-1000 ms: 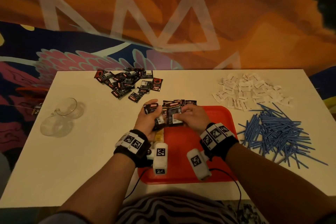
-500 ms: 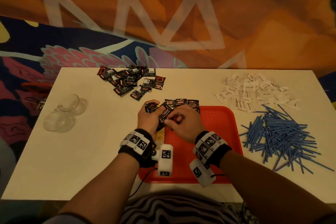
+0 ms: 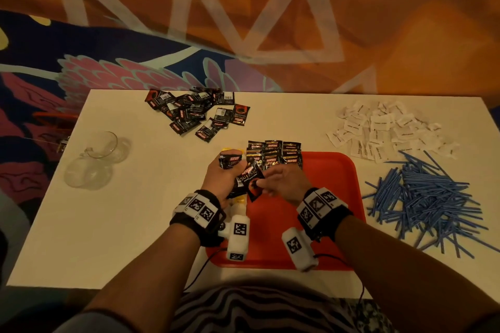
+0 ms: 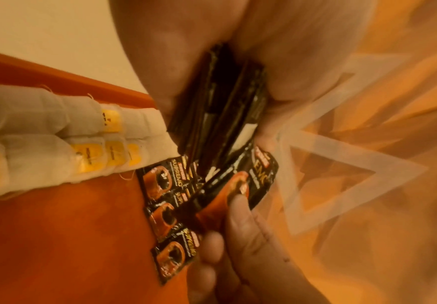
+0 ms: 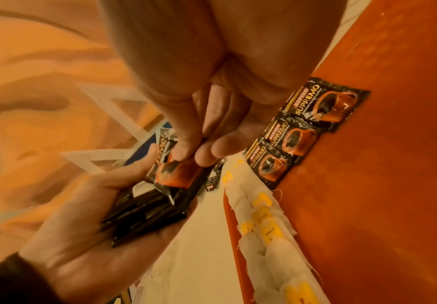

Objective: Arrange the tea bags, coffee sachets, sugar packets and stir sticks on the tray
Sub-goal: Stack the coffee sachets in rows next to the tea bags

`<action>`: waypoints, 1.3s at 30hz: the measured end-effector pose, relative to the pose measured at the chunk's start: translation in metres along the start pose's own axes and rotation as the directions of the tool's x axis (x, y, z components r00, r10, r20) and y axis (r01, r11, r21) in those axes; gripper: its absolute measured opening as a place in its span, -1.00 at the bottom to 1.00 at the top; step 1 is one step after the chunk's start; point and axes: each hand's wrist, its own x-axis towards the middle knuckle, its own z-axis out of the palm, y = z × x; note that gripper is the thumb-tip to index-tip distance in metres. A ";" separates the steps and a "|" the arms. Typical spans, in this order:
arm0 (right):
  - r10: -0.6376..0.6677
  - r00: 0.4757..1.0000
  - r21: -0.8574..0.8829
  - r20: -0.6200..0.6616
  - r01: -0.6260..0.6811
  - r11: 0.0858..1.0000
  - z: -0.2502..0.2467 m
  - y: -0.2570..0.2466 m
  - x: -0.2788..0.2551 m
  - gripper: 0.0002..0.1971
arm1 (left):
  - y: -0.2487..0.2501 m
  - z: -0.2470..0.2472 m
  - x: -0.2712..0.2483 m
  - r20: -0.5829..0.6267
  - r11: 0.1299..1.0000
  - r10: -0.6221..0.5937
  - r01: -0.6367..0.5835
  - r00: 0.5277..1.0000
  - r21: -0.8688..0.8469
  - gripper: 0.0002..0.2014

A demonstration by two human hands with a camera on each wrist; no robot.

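Fingertips of the right hand (image 3: 284, 181) pinched one coffee sachet (image 3: 250, 180), its long axis tilted, just short of the tray's (image 3: 338, 170) sachet rows (image 3: 273, 155); the left hand (image 3: 221, 178) gripped the stack (image 5: 144, 207).

Glass cups (image 3: 93, 159) (on white table (image 3: 113, 238))

In the head view the left hand (image 3: 220, 180) and its wristband hide most of the row of tea bags (image 3: 239, 204) along the tray's (image 3: 319, 224) left edge; only a yellow tag or two peeks out. Both forearms cover the tray's near corners. The right hand (image 3: 284, 184) hides the near ends of the laid-out coffee sachets (image 3: 273, 157). The print on the sugar packets (image 3: 384, 127) is too small to read. The stack of sachets (image 4: 220, 107) in the left palm shows only dark edges in the left wrist view, too many to count, and the wall behind is blurred. Both wrist views cut the tea bags off at the frame edge.
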 end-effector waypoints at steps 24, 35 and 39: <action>0.325 0.877 -0.261 -0.353 -0.426 0.866 0.024 0.040 0.081 -0.85 | -0.022 -0.083 0.012 -0.112 0.895 -0.283 0.220 0.953 -0.388 -0.83; 0.330 0.870 -0.285 -0.365 -0.442 0.851 0.029 0.044 0.088 -0.92 | -0.020 -0.087 0.009 -0.089 0.874 -0.311 0.248 0.946 -0.417 -0.89; 0.314 0.875 -0.302 -0.368 -0.432 0.850 0.027 0.041 0.082 -0.91 | -0.018 -0.084 0.006 -0.023 0.841 -0.372 0.326 0.928 -0.432 -0.85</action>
